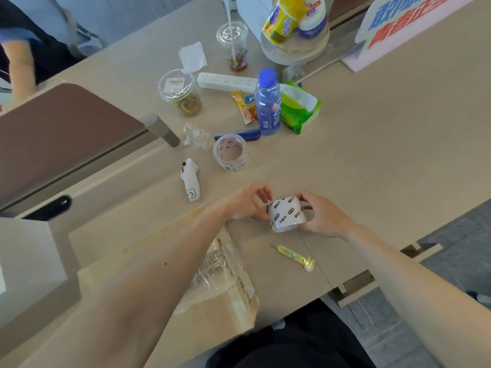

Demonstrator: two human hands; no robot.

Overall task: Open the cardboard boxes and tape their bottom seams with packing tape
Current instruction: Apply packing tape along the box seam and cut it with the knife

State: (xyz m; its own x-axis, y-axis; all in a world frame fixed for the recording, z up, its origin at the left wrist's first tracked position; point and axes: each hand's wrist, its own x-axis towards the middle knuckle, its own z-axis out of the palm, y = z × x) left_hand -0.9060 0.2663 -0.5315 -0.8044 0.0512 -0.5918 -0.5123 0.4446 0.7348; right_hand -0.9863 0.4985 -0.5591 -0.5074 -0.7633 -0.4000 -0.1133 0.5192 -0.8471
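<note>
Between hands: cylindrical (glossy) tape roll

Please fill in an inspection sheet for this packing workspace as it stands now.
Surface: beige table, with a seam running across it.
Job's things: printed tape roll in both hands; clear tape roll lying beyond it; cardboard box with wrinkled clear tape, partly under the left forearm; yellow utility knife to its right.
Clutter: blue-capped bottle, green tissue pack, snack cup, drink cup, white controller.
Fingers: those of the left hand and right hand curl round the printed tape roll.
Cables: power strip; no cord clearly traceable.
Surroundings: another person's arm far left; printed sign far right.
</note>
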